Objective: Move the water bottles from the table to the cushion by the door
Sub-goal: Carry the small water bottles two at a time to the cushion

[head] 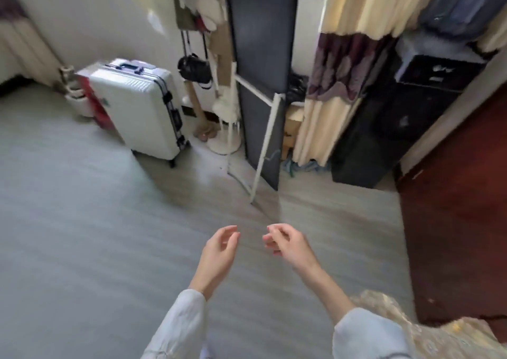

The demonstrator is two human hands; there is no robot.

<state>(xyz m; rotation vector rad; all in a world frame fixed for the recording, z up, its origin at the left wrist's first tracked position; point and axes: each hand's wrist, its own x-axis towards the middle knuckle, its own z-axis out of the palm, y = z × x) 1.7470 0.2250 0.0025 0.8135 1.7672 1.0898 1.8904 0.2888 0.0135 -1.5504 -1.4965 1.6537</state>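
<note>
Grey floor fills the near view, and over it we hold our left hand (pixel 220 251) and right hand (pixel 288 244) close together, both empty with fingers loosely curled. No bottles or table show, so we cannot say which hand lies nearer them; a patterned cushion (pixel 428 334) sits near right beside the dark red door (pixel 461 199). We read no writing, even on the white suitcase (pixel 137 111) far left.

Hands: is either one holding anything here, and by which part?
Nothing is held. The left hand and right hand are both empty, fingers loosely curled above the floor.
</note>
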